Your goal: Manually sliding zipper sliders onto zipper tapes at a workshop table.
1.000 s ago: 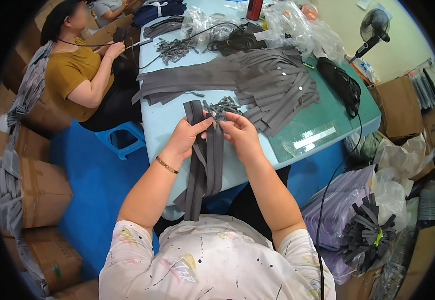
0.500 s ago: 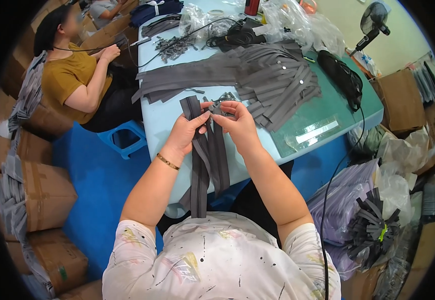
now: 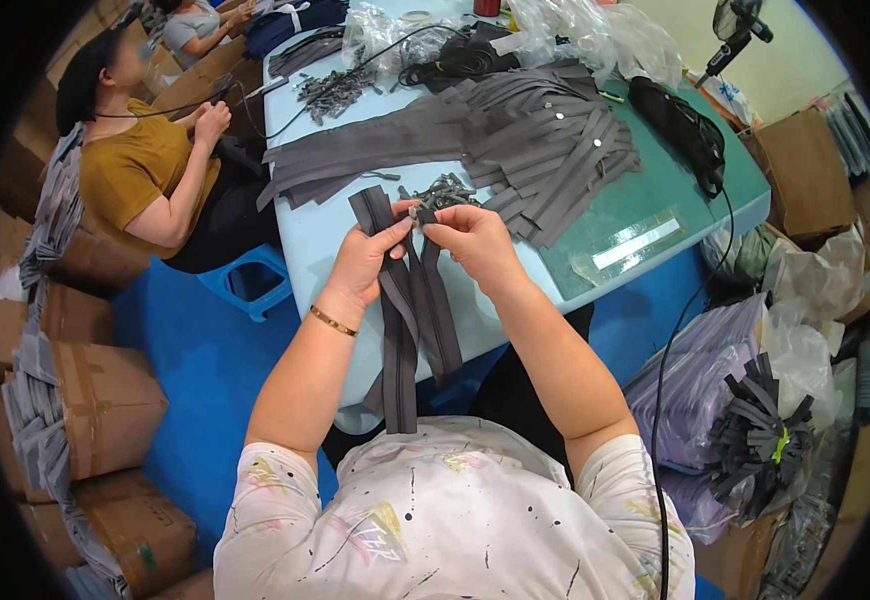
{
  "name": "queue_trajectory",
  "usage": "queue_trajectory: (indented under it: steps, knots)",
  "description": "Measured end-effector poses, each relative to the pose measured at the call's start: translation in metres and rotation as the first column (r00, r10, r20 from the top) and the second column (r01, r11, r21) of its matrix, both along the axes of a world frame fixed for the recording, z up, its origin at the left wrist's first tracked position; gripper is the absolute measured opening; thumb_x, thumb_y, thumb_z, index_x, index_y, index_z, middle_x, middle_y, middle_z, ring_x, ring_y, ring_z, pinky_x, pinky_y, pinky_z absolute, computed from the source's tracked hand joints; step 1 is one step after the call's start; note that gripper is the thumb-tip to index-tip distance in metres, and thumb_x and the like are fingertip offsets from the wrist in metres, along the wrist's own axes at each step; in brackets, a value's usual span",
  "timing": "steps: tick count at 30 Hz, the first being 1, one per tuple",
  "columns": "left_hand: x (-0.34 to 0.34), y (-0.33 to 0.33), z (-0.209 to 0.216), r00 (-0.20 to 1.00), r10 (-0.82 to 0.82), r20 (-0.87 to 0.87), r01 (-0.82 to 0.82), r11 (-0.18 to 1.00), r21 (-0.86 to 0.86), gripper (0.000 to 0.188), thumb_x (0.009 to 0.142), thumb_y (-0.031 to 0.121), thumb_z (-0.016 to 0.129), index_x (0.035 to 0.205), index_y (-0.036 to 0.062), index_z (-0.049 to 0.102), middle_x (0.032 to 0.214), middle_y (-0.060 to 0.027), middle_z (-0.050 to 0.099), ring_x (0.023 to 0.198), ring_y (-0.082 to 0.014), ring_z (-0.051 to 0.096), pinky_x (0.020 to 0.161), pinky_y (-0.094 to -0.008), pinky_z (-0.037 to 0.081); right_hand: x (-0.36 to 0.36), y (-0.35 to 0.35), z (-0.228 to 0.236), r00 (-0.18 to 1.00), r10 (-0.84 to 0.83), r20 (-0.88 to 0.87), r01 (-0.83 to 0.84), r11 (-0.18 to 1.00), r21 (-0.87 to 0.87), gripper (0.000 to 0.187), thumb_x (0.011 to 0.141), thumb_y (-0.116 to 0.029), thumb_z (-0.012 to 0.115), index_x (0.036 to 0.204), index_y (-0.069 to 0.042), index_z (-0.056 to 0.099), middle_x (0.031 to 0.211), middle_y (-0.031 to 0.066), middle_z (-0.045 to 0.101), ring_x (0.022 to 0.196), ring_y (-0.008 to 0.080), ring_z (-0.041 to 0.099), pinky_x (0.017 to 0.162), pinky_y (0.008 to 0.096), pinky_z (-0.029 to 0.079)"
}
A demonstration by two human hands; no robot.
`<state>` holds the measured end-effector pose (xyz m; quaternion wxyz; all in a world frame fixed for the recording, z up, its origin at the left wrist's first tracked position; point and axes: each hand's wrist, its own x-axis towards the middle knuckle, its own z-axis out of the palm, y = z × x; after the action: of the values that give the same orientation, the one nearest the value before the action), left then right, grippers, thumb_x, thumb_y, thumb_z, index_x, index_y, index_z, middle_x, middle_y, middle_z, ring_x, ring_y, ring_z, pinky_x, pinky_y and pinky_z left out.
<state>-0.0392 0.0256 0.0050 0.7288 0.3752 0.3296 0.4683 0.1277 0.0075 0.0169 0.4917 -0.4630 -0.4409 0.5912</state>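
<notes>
My left hand is closed around several long dark-grey zipper tapes, which hang down past the near table edge toward my lap. My right hand pinches the upper end of one zipper tape, close to my left thumb and fingertips. Something small and pale shows between the two hands, too small to make out. Just beyond my fingers lies a small pile of grey zipper sliders, partly hidden by my right hand.
A large heap of grey zipper tapes spreads over the table. More sliders, plastic bags and a black pouch lie farther back. A co-worker sits at left. A black cable hangs at right.
My right hand's fingers have drawn together from the slider pile onto the tape end beside my left hand. The whole view has shifted slightly. The left hand keeps its hold.
</notes>
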Motion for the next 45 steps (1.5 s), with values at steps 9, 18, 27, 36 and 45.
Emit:
queue_trajectory:
  steps: [9, 18, 27, 36, 45]
  knots:
    - [0.005, -0.008, 0.004, 0.957, 0.112, -0.267, -0.055, 0.976, 0.211, 0.023, 0.082, 0.009, 0.063, 0.104, 0.0024, 0.063, 0.078, 0.0030, 0.056, 0.059, -0.0045, 0.041, 0.053, -0.0177, 0.034, 0.006, -0.005, 0.003, 0.969, -0.006, 0.246, 0.011, 1.000, -0.020, 0.017, 0.075, -0.016, 0.069, 0.085, -0.003, 0.066, 0.069, -0.0014, 0.059, 0.058, 0.0047, 0.048, 0.049, 0.0197, 0.036]
    - [0.009, -0.007, 0.005, 0.918, 0.104, -0.384, -0.004, 0.967, 0.254, 0.023, 0.083, 0.009, 0.062, 0.104, 0.0024, 0.064, 0.077, 0.0038, 0.056, 0.058, -0.0034, 0.041, 0.052, -0.0167, 0.033, 0.013, 0.000, -0.011, 0.953, -0.024, 0.303, 0.004, 0.998, 0.064, 0.016, 0.076, -0.015, 0.068, 0.085, -0.001, 0.065, 0.069, -0.0016, 0.058, 0.058, 0.0043, 0.049, 0.049, 0.0205, 0.037]
    - [0.012, -0.011, 0.003, 0.927, 0.143, -0.347, -0.074, 0.976, 0.205, 0.024, 0.079, 0.009, 0.067, 0.100, 0.0020, 0.058, 0.076, 0.0007, 0.055, 0.056, -0.0053, 0.044, 0.050, -0.0183, 0.036, 0.012, 0.003, -0.034, 0.996, 0.017, 0.086, -0.034, 0.979, 0.199, 0.019, 0.080, -0.004, 0.065, 0.098, -0.002, 0.057, 0.083, -0.0026, 0.057, 0.073, 0.0030, 0.053, 0.064, 0.0166, 0.043]
    - [0.011, -0.013, 0.008, 0.949, 0.022, -0.315, -0.025, 1.000, -0.005, 0.018, 0.077, 0.008, 0.069, 0.091, 0.0030, 0.058, 0.076, 0.0001, 0.056, 0.056, -0.0060, 0.045, 0.050, -0.0186, 0.037, 0.015, -0.003, -0.032, 0.993, 0.035, 0.108, -0.065, 0.955, 0.289, 0.029, 0.082, -0.003, 0.062, 0.110, -0.007, 0.060, 0.083, -0.0040, 0.057, 0.070, 0.0014, 0.050, 0.061, 0.0166, 0.042]
    - [0.012, -0.012, 0.007, 0.925, 0.015, -0.379, -0.012, 1.000, 0.008, 0.018, 0.075, 0.008, 0.069, 0.089, 0.0020, 0.060, 0.074, -0.0002, 0.058, 0.057, -0.0060, 0.046, 0.051, -0.0186, 0.037, 0.019, 0.000, -0.039, 0.992, 0.057, 0.111, -0.085, 0.961, 0.264, 0.023, 0.081, -0.001, 0.062, 0.102, -0.007, 0.066, 0.080, -0.0038, 0.061, 0.070, 0.0012, 0.052, 0.060, 0.0164, 0.042]
